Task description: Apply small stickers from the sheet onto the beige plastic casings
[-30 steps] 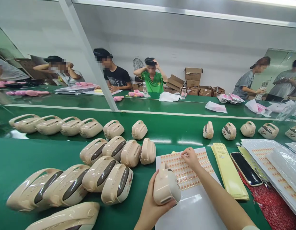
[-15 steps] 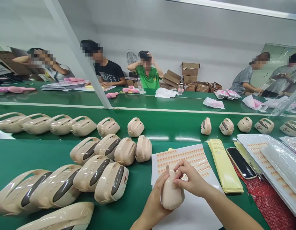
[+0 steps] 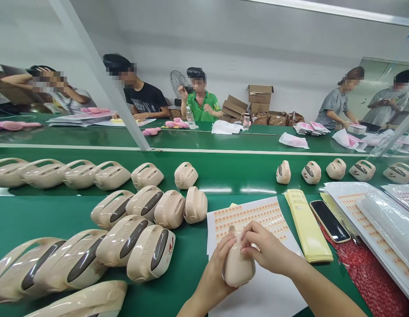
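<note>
- Plastic case point(image 3: 238, 272): above the sticker sheet point(image 3: 273, 290), immediately left of the right hand point(image 3: 264, 247); long axis apparently front to back.
- Left hand point(image 3: 216, 270): clamped around the case's left side.
- Right hand: fingers curled, tips touching the case; whether they pinch anything cannot be told.

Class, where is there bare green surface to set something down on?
Free: between the back row's left casings and right casings; between the front casings and left hand. Crowded: near right side, with yellow strips, phone and red wrap.
</note>
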Demonstrator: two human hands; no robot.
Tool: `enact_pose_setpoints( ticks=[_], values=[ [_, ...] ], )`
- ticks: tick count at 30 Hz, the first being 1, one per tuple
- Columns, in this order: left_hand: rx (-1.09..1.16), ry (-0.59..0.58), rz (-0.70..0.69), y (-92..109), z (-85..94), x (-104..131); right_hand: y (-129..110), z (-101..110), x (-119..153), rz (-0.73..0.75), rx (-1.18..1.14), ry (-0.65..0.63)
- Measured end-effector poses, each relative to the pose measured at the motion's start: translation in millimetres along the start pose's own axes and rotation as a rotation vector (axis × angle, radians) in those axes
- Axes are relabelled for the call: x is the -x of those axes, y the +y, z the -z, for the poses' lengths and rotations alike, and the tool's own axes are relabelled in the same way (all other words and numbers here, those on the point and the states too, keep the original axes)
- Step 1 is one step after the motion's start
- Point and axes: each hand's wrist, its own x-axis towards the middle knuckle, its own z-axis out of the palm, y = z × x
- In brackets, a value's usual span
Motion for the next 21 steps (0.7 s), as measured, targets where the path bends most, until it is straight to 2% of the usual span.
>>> enact_pose_setpoints(
  ticks=[7, 14, 21],
  values=[
    [-0.025, -0.003, -0.024, 1, 0.3, -1, -1, 1, 2, 0.057, 0.101, 0.021],
    [-0.016, 0.008, -0.054, 1, -2.9, 1, 6, -3, 18, 0.155, 0.156, 0.048],
    [-0.004, 0.044, -0.034, 4, -3.4, -1, 16, -7, 31, 0.137, 0.218, -0.042]
  ],
)
